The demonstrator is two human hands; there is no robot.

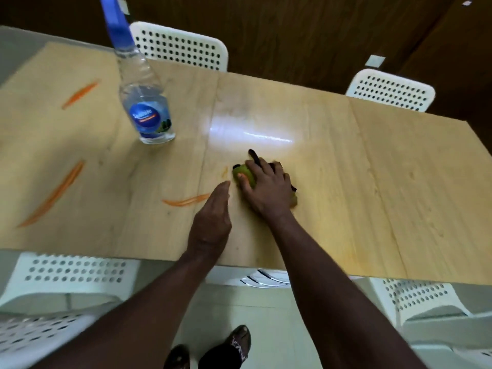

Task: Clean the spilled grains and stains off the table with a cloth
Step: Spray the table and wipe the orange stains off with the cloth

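My right hand (269, 190) presses a bunched green and black cloth (246, 174) flat on the light wooden table (372, 182), near its middle. Just left of the cloth is a faint small orange mark (225, 171). My left hand (213, 219) rests edge-on on the table, fingers together, holding nothing, with its fingertips next to an orange smear (186, 201). Two longer orange streaks lie further left, one (53, 195) near the front and one (80, 95) near the back. No grains are visible.
A clear spray bottle (145, 102) with a blue trigger head stands at the back left of the table. White perforated chairs sit at the far side (181, 46) (391, 89) and the near side (72, 272) (415, 291). A wet glare patch (250, 129) shines behind the cloth.
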